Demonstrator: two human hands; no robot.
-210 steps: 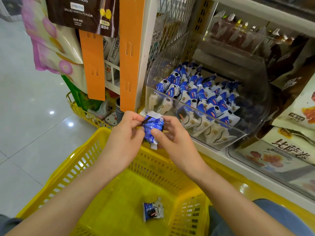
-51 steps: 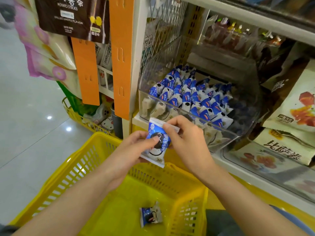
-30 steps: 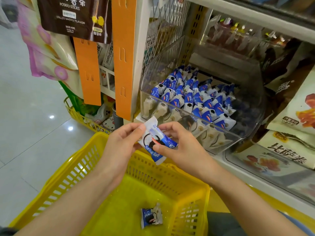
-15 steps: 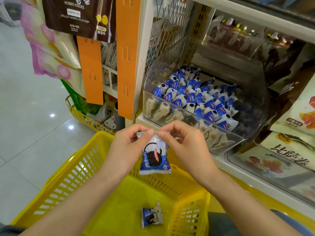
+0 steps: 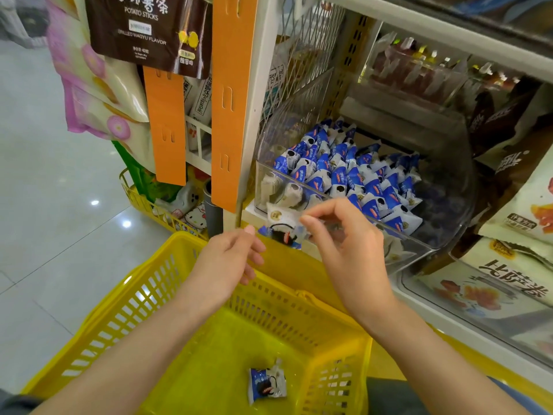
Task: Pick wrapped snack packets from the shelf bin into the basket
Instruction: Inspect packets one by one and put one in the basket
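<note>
Head view: we see the right hand (image 5: 344, 244) pinching a blue-and-white snack packet (image 5: 281, 224) by its right end, thumb and forefinger closed in a narrow grip on the wrapper. The packet is blurred. It sticks out leftward from that grip, in the air above the far rim of the yellow basket (image 5: 119, 319) and just in front of the clear shelf bin (image 5: 404, 235). The left hand (image 5: 227, 262) hovers just beside the packet's left edge, its fingers loosely curled round nothing; we cannot tell whether a fingertip touches the wrapper. A second packet (image 5: 267, 384) lies on the basket floor, near the right wall. More packets of the same kind (image 5: 344, 175) lie heaped in the bin.
</note>
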